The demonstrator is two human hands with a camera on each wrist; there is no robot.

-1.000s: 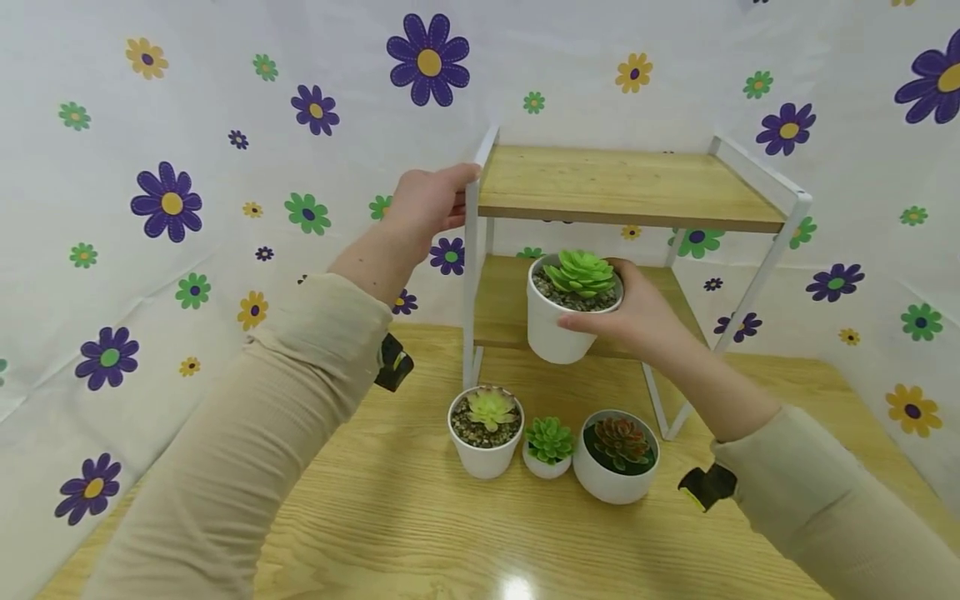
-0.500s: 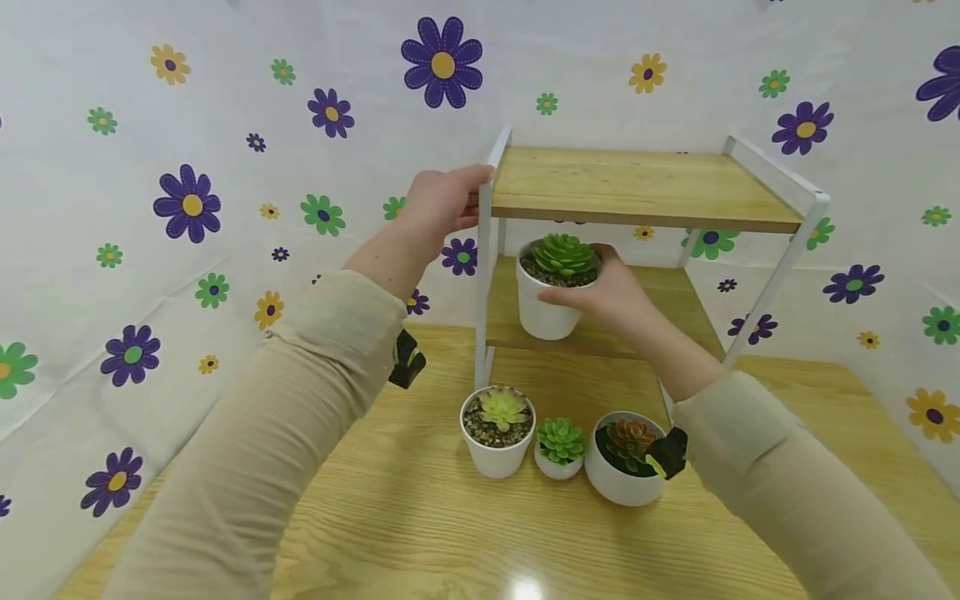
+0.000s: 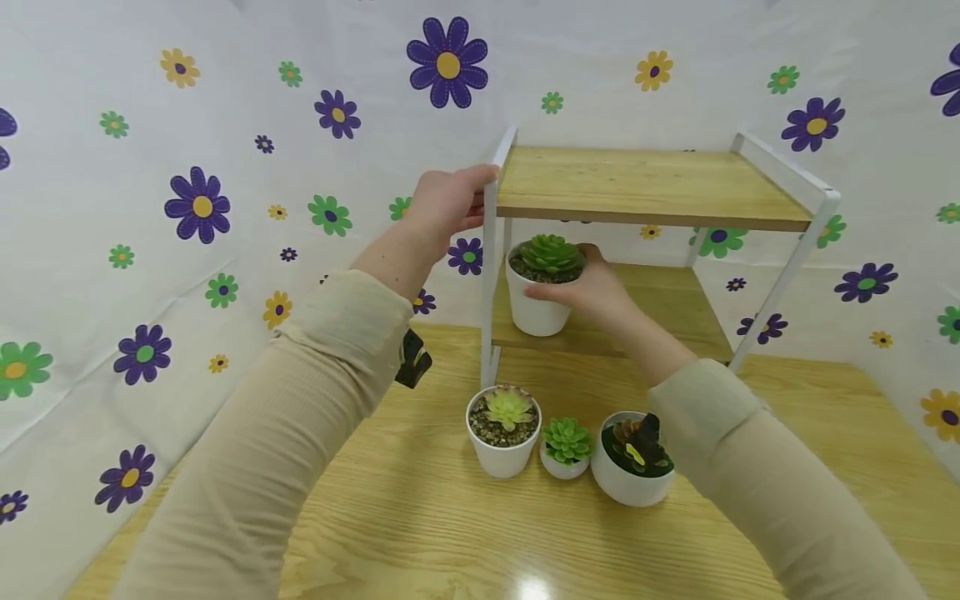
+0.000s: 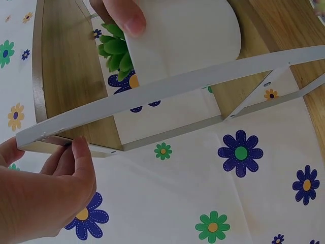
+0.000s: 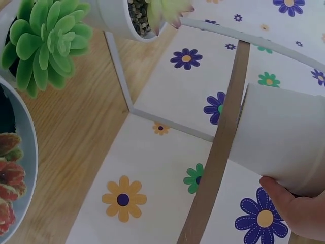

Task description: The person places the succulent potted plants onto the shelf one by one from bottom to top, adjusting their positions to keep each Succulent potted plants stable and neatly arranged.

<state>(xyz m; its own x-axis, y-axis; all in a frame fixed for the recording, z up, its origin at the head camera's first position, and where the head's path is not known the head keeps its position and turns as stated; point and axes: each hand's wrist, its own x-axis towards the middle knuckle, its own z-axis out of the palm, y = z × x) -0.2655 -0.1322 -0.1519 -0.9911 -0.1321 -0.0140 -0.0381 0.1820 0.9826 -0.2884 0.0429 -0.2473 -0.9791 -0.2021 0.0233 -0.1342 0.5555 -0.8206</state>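
Note:
The right hand [image 3: 588, 287] grips a white pot [image 3: 538, 310] with a bright green succulent, thumb in front of the rim. The pot is upright at the left end of the middle shelf [image 3: 660, 312]; whether its base rests on the board I cannot tell. In the right wrist view the pot [image 5: 279, 137] is beside the shelf's brown front edge [image 5: 216, 157]. The left hand [image 3: 450, 204] holds the upper left corner of the rack's white metal frame [image 3: 489, 275]. In the left wrist view, fingers and thumb of the left hand [image 4: 51, 193] pinch the frame [image 4: 152, 96].
On the wooden table [image 3: 420, 517], before the rack, stand a pot with a pale yellow-green succulent [image 3: 504, 454], a small green one [image 3: 565, 467] and a round bowl with a reddish plant [image 3: 630, 487]. The top shelf [image 3: 645, 183] overhangs the middle one. Flowered cloth [image 3: 247, 42] hangs behind.
The right hand has carried the green succulent's pot leftward and slightly up, to the left end of the middle shelf. The left hand keeps its hold on the frame; the head view has shifted slightly.

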